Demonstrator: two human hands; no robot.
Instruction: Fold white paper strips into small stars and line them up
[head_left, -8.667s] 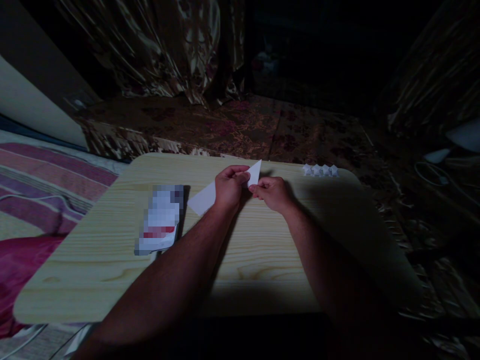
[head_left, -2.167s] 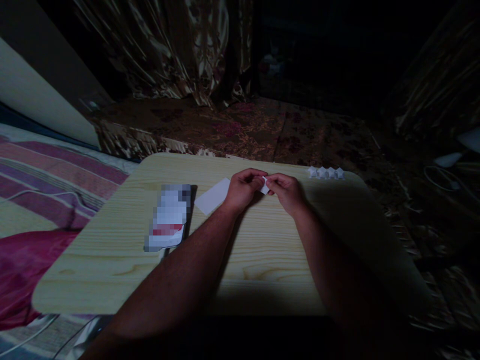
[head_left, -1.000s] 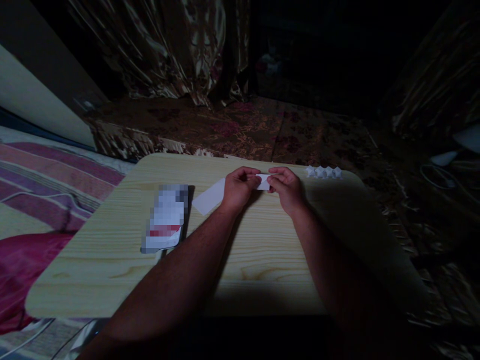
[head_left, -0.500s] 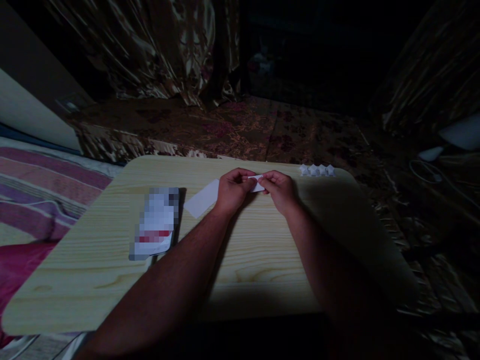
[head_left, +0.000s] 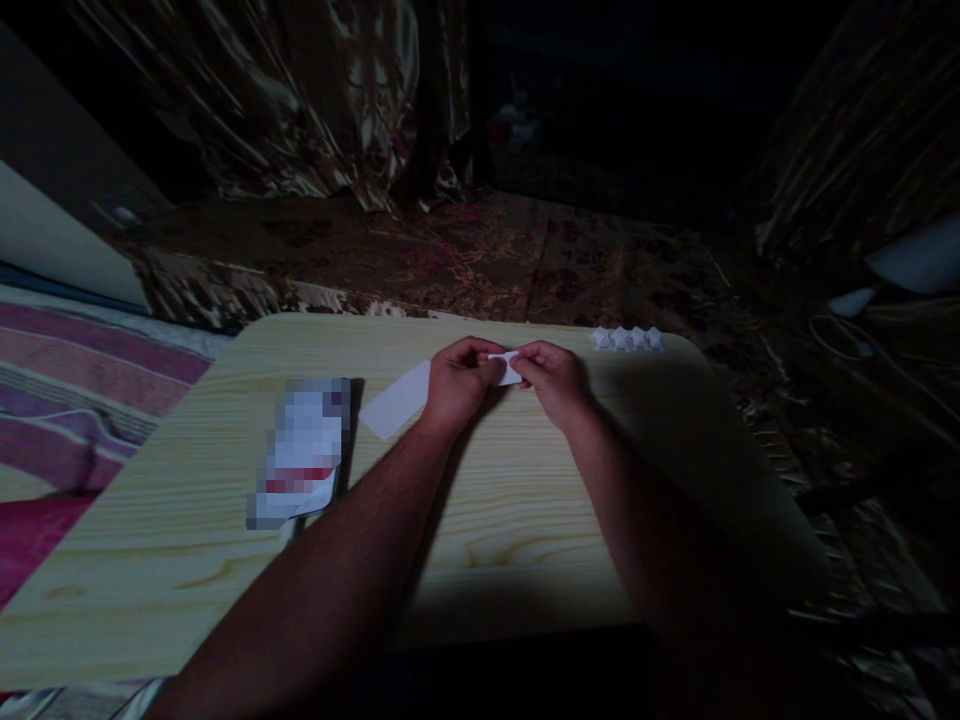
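Observation:
Between my hands is a small white piece of paper (head_left: 507,368), held over the far middle of the light wooden table (head_left: 517,510). My left hand (head_left: 459,385) pinches its left end with thumb and fingers. At the right end, my right hand (head_left: 553,380) grips it the same way. The undersides of the fingers are hidden, so any folds there cannot be made out. Just left of my left hand lies a flat white sheet of paper (head_left: 394,402), partly covered by that hand. Several small white folded paper stars (head_left: 628,339) stand in a row to the right.
A phone-shaped object (head_left: 307,450), blurred out by pixels, lies on the table's left side. Beyond the far edge are a patterned cloth (head_left: 420,255) and shiny curtains (head_left: 360,100). A striped bedspread (head_left: 82,370) is at left; a white lamp-like object (head_left: 915,255) is at right.
The view has shifted slightly, so the table and things on it appear a little further left. Both hands keep their pinch on the small paper, with hardly any finger movement.

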